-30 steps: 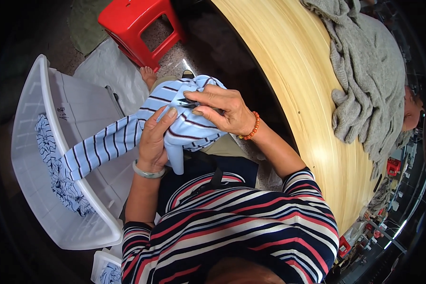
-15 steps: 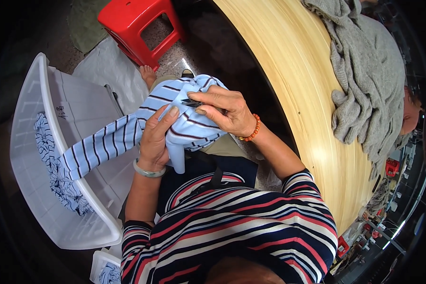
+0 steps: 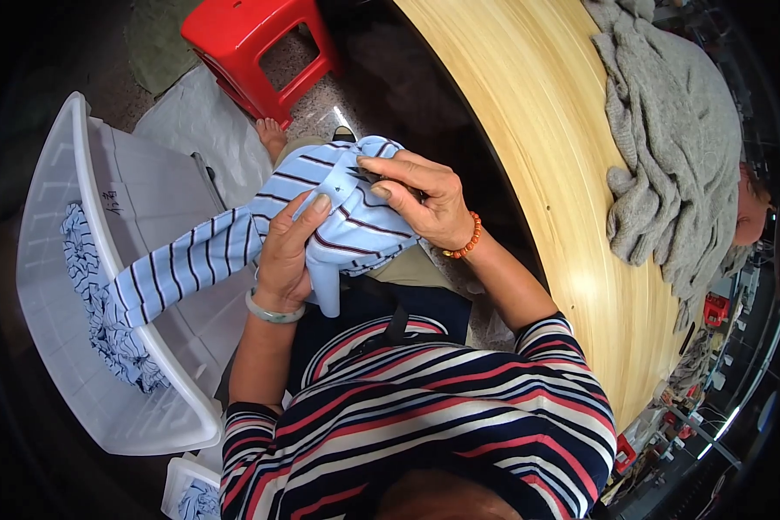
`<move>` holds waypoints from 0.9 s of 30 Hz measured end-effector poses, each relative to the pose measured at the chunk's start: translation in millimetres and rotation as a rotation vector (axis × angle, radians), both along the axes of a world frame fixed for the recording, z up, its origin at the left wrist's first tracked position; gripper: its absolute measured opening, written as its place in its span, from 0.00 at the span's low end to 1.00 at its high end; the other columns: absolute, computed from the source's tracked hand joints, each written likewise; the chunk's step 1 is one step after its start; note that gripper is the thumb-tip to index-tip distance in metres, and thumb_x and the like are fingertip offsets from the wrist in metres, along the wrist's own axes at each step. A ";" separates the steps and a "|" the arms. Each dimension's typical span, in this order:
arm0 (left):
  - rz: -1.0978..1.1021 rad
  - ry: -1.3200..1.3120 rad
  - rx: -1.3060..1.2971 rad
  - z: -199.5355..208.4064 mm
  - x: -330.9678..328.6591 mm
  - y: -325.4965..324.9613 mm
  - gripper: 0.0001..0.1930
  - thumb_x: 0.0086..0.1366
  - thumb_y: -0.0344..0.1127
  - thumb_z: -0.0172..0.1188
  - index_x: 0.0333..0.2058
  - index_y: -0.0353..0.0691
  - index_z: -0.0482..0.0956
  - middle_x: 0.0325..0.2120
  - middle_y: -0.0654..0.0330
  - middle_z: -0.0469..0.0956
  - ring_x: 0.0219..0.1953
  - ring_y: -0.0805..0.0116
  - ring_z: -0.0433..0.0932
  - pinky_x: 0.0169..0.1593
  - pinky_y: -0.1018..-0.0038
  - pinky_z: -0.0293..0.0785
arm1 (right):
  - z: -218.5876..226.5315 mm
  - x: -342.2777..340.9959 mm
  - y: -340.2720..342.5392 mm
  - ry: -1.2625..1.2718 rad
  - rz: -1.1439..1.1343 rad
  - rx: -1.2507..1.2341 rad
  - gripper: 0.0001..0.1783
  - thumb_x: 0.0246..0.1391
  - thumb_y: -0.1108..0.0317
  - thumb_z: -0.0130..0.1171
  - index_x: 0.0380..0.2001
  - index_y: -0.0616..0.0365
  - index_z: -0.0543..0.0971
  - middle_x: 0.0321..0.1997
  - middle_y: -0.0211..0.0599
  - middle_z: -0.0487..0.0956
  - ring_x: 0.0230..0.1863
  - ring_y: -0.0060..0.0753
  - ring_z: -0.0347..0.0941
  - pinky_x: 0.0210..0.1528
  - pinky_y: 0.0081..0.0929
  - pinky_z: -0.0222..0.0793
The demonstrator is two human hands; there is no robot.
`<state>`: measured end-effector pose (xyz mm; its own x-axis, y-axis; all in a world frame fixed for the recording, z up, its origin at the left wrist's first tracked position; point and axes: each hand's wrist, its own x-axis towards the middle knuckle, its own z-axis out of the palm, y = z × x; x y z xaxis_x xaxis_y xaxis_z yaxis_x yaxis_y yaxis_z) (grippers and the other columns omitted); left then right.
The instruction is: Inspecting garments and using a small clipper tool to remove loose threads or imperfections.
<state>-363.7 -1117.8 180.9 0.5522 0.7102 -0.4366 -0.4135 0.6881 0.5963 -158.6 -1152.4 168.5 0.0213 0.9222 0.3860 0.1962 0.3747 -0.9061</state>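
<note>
Across my lap lies a light blue striped knit garment (image 3: pixel 201 262), with one striped length trailing left over the rim of the white bin (image 3: pixel 201 412). My left hand (image 3: pixel 286 251) pinches the garment at a plain blue band, thumb on top. My right hand (image 3: pixel 431 204) is closed around small dark thread snips (image 3: pixel 363 176), their points just above the cloth. A tiny dark speck shows on the band near my left thumb. The snips' grip is mostly hidden by my fingers.
More striped cloth (image 3: pixel 121 351) is bunched inside the bin. A smaller white container (image 3: pixel 175 485) with striped fabric stands below it. Ahead is a red plastic stool (image 3: pixel 251 26). A wooden table (image 3: pixel 546 165) curves along my right, with grey knitwear (image 3: pixel 676 147) heaped on it.
My right hand and the snips have drawn slightly up and right, away from my left thumb, uncovering the dark speck on the band. The left hand has barely moved.
</note>
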 end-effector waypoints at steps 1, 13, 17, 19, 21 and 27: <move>0.000 0.002 -0.001 -1.5 -0.9 0.1 0.15 0.70 0.33 0.55 0.52 0.33 0.75 0.42 0.57 0.80 0.42 0.72 0.81 0.47 0.77 0.78 | 2.4 0.3 -2.1 -0.015 0.014 -0.031 0.17 0.55 0.76 0.61 0.49 0.65 0.80 0.25 0.34 0.75 0.26 0.24 0.68 0.30 0.20 0.63; -0.044 0.288 0.332 -9.6 -4.8 -4.0 0.16 0.68 0.32 0.58 0.51 0.30 0.75 0.40 0.60 0.80 0.38 0.77 0.79 0.44 0.82 0.74 | 14.9 1.8 7.6 -0.157 0.229 -0.442 0.17 0.54 0.69 0.65 0.46 0.63 0.80 0.29 0.27 0.76 0.31 0.12 0.67 0.33 0.16 0.63; 0.060 0.235 0.320 -8.6 -9.5 -5.1 0.17 0.66 0.30 0.60 0.52 0.29 0.74 0.40 0.59 0.80 0.39 0.77 0.78 0.44 0.82 0.74 | -5.0 6.5 13.9 0.054 0.134 -0.356 0.09 0.57 0.70 0.63 0.39 0.64 0.81 0.29 0.23 0.76 0.32 0.10 0.67 0.35 0.13 0.65; 0.076 0.234 0.249 -16.9 -21.0 -5.3 0.17 0.66 0.29 0.60 0.52 0.29 0.73 0.40 0.59 0.80 0.39 0.77 0.78 0.45 0.82 0.74 | -0.2 9.6 15.2 0.066 0.131 -0.419 0.09 0.58 0.68 0.62 0.38 0.64 0.81 0.30 0.23 0.77 0.32 0.10 0.67 0.36 0.13 0.65; 0.100 0.216 0.191 -16.4 -22.4 -6.8 0.16 0.66 0.28 0.60 0.52 0.30 0.74 0.40 0.59 0.80 0.39 0.78 0.78 0.45 0.82 0.74 | 0.7 8.3 17.0 0.064 0.135 -0.442 0.10 0.58 0.67 0.63 0.37 0.64 0.81 0.30 0.22 0.77 0.33 0.10 0.67 0.36 0.13 0.65; 0.068 0.245 0.202 -4.3 -15.2 -2.8 0.14 0.67 0.32 0.59 0.48 0.31 0.76 0.38 0.61 0.80 0.37 0.79 0.78 0.44 0.83 0.73 | 0.2 5.9 21.1 0.047 0.127 -0.438 0.12 0.59 0.65 0.63 0.39 0.64 0.80 0.30 0.24 0.77 0.32 0.09 0.66 0.35 0.15 0.65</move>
